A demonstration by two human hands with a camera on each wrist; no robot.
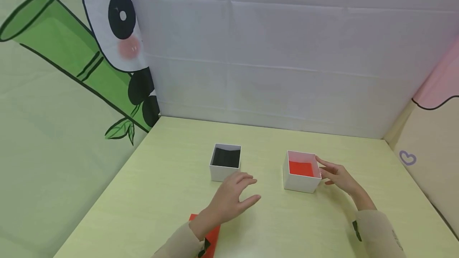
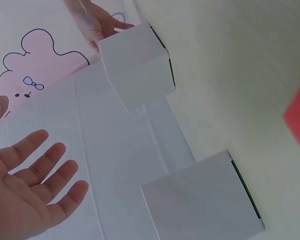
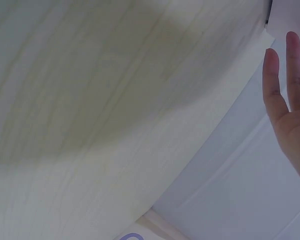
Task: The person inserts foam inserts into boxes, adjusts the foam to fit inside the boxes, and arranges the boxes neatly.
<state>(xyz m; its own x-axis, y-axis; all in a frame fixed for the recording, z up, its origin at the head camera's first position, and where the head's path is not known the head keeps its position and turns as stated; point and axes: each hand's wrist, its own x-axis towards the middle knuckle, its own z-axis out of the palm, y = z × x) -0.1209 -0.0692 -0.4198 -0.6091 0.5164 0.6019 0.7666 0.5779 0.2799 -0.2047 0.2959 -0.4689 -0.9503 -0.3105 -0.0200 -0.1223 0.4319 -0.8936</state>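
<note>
In the head view a white open box (image 1: 300, 183) with a red piece (image 1: 302, 168) inside stands on the right. My right hand (image 1: 338, 176) is at its right side, fingertips right at the wall and rim; in the right wrist view its fingers (image 3: 273, 85) are extended towards the white wall. My left hand (image 1: 229, 198) hovers with spread fingers and holds nothing, just in front of a second white box (image 1: 218, 173) that contains a black piece (image 1: 226, 157). The left wrist view shows the same left hand (image 2: 30, 190), palm and loosely bent fingers visible.
A flat red piece (image 1: 213, 240) lies on the pale wood-grain table (image 1: 265, 230), partly hidden under the left forearm. A white fabric wall (image 1: 269, 71) closes the back, and printed cloth (image 1: 46, 130) with bamboo and a panda stands at the left.
</note>
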